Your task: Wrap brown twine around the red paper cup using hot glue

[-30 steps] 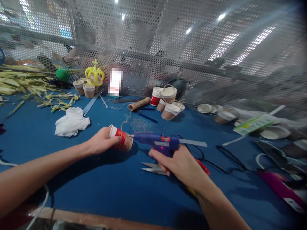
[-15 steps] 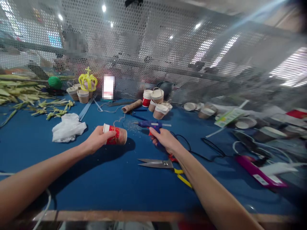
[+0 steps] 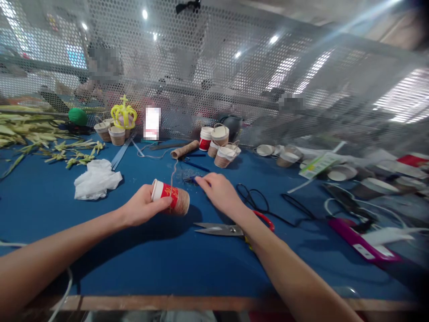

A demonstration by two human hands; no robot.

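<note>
My left hand (image 3: 142, 209) is closed around a red paper cup (image 3: 166, 196), held on its side just above the blue table (image 3: 161, 264). Brown twine (image 3: 173, 172) covers the cup's bottom end and runs up to a twine spool (image 3: 185, 149). To the cup's right, my right hand (image 3: 219, 194) lies low with fingers stretched flat over a blue glue gun (image 3: 190, 180), of which only the tip shows. Scissors (image 3: 221, 229) with a red handle lie just in front of that wrist.
A white plastic bag (image 3: 96, 180) lies at the left, green leaf strips (image 3: 40, 138) beyond it. Twine-wrapped cups (image 3: 224, 145) and a yellow crown (image 3: 124, 116) stand by the perforated screen (image 3: 234, 80). Black cord (image 3: 268, 203), lids and a magenta object (image 3: 360, 241) crowd the right.
My right hand took the glue gun away from the cup's end, laid it on the table farther back, and now rests flat over it. The cup stays in my left hand.
</note>
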